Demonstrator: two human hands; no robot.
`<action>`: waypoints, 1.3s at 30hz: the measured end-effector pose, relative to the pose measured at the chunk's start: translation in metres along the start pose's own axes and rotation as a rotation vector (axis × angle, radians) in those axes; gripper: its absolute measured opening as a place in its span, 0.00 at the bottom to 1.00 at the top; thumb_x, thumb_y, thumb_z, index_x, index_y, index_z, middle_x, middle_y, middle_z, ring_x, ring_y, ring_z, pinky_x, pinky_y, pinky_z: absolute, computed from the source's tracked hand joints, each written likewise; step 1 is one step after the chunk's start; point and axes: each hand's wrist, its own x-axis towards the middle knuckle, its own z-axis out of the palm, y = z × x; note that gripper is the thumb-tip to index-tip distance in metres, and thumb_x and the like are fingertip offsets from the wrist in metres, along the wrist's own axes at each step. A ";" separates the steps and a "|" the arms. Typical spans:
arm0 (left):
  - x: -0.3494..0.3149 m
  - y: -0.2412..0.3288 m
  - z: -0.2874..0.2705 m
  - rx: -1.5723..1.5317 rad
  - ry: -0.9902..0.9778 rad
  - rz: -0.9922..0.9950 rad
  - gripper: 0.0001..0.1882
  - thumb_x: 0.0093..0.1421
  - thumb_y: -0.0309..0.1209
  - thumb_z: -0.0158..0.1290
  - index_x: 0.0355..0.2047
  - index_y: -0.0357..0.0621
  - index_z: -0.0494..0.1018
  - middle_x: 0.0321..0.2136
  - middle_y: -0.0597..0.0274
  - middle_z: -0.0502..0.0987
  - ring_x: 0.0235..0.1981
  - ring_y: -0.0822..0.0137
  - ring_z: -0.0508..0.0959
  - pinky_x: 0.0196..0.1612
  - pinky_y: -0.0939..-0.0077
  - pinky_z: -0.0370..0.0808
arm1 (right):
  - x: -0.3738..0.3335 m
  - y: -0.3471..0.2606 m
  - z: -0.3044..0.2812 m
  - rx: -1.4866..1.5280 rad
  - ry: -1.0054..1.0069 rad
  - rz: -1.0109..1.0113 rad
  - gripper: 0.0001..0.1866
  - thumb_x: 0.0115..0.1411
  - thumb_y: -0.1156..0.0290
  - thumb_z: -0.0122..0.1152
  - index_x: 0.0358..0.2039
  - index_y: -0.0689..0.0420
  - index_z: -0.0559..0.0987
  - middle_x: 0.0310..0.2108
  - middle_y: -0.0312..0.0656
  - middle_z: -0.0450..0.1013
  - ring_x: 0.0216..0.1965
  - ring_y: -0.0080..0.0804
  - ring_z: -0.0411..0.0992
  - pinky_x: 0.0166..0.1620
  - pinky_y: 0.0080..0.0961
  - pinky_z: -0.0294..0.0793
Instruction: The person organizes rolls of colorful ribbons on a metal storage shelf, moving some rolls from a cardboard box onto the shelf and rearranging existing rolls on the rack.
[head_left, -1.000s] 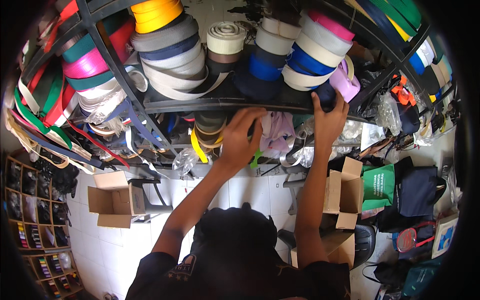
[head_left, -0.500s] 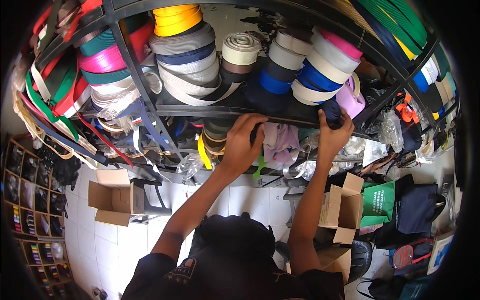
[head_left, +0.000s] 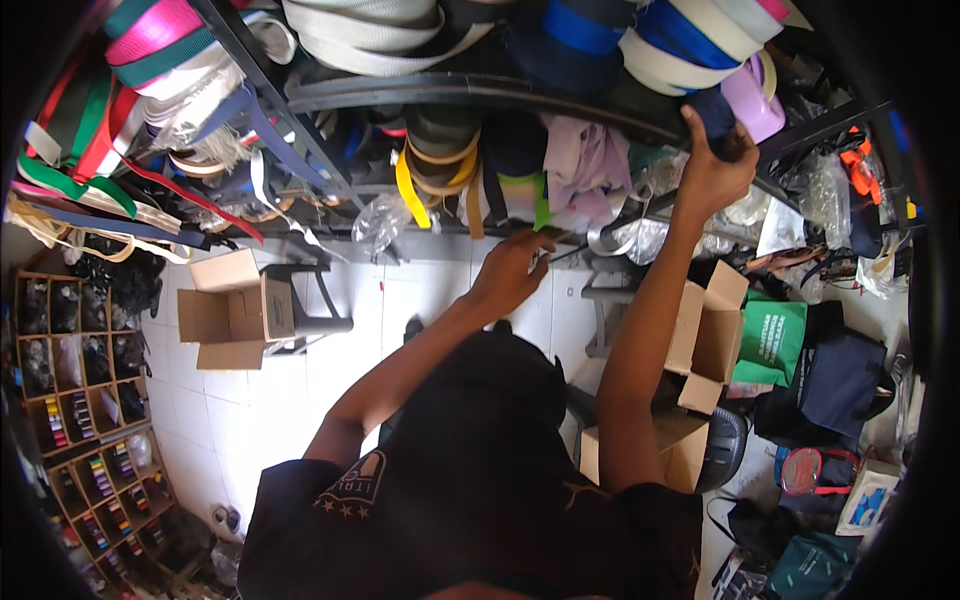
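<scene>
My right hand is raised to the front edge of the upper shelf, fingers and thumb around a small dark navy roll of webbing. A lilac roll sits right beside it. Lower down, my left hand hangs in front of the lower shelf with its fingers curled toward the thumb. Whatever lies between them is too small and hidden to make out. Just above that hand are a crumpled pale lilac cloth and a bright green strip.
Stacked webbing rolls fill the upper shelf. Loose straps hang at the left. An open cardboard box stands on a black chair at left, another at right. Bags lie at the right; a pigeonhole rack stands far left.
My view has tilted downward, so the shelves sit higher in the picture. My left hand has dropped from the upper shelf's edge to below it. My right hand stays at the navy roll.
</scene>
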 end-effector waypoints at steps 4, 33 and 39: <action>-0.015 -0.046 0.018 0.114 -0.044 -0.036 0.09 0.58 0.25 0.56 0.40 0.40 0.75 0.39 0.46 0.77 0.42 0.49 0.79 0.46 0.57 0.76 | -0.005 0.003 -0.001 0.004 -0.003 -0.041 0.36 0.36 0.54 0.85 0.41 0.65 0.81 0.37 0.46 0.78 0.41 0.37 0.76 0.48 0.34 0.74; 0.051 -0.039 -0.019 -0.808 0.314 -0.367 0.36 0.58 0.18 0.48 0.68 0.36 0.52 0.57 0.50 0.69 0.51 0.61 0.75 0.54 0.68 0.74 | -0.126 -0.023 0.087 -0.017 -1.109 -0.743 0.60 0.29 0.48 0.79 0.64 0.59 0.64 0.62 0.56 0.64 0.65 0.52 0.60 0.66 0.48 0.54; 0.055 -0.053 -0.017 -0.883 0.360 -0.325 0.34 0.58 0.21 0.52 0.65 0.35 0.56 0.56 0.49 0.69 0.53 0.63 0.73 0.56 0.70 0.71 | -0.123 -0.025 0.095 -0.083 -1.149 -0.767 0.61 0.25 0.48 0.78 0.63 0.60 0.65 0.62 0.60 0.63 0.65 0.55 0.60 0.66 0.49 0.55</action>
